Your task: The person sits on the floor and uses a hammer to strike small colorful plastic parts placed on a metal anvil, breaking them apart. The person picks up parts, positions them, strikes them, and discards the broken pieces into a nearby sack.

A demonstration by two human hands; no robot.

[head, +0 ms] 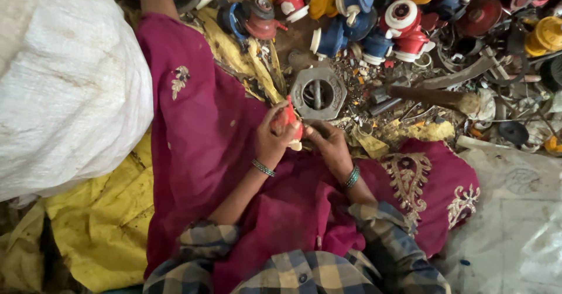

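Observation:
A small red and white plastic part (289,124) sits over my lap, gripped by my left hand (272,137). My right hand (328,143) touches the part's right side, fingers curled against it. Both wrists wear green bangles. Under my hands lies magenta embroidered cloth (205,130). Just beyond the part, a grey metal hexagonal ring (318,92) rests on the ground.
A pile of red, blue and yellow plastic valve-like parts (374,19) fills the top. A wooden-handled hammer (439,98) lies to the right among metal scraps. A big white sack (64,89) stands at left, yellow cloth (105,224) below it.

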